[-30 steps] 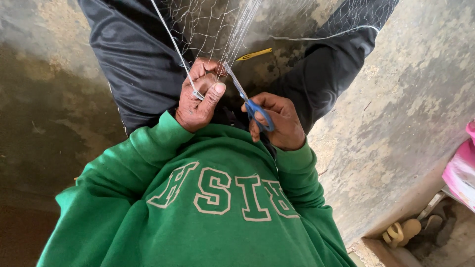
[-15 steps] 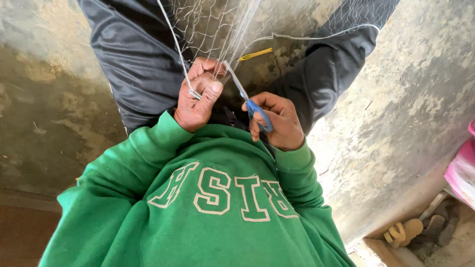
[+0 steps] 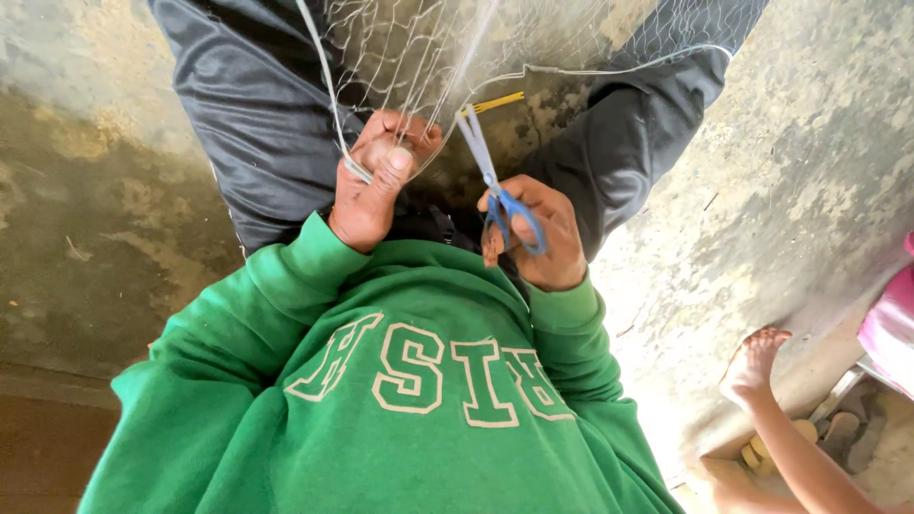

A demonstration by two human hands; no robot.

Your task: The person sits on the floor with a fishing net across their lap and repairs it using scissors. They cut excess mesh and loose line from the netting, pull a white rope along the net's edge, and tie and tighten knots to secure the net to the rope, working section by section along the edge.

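Since half a second ago my right hand (image 3: 533, 233) has drawn the blue-handled scissors (image 3: 495, 181) right, off the net (image 3: 428, 57), fingers clenched through the loops. Left hand (image 3: 376, 181) pinches the mesh and cord. Farther off, most netting looks untrimmed; a yellow strip (image 3: 497, 101) lies beyond.

Thin whitish mesh net (image 3: 419, 48) is hanging taut over the dark-trousered lap with one thicker white edge cord pinched in the left hand (image 3: 373, 181), while blue-handled scissors (image 3: 495, 181) are sitting in the right hand (image 3: 535, 233), closed metal blades pointing up into the mesh.
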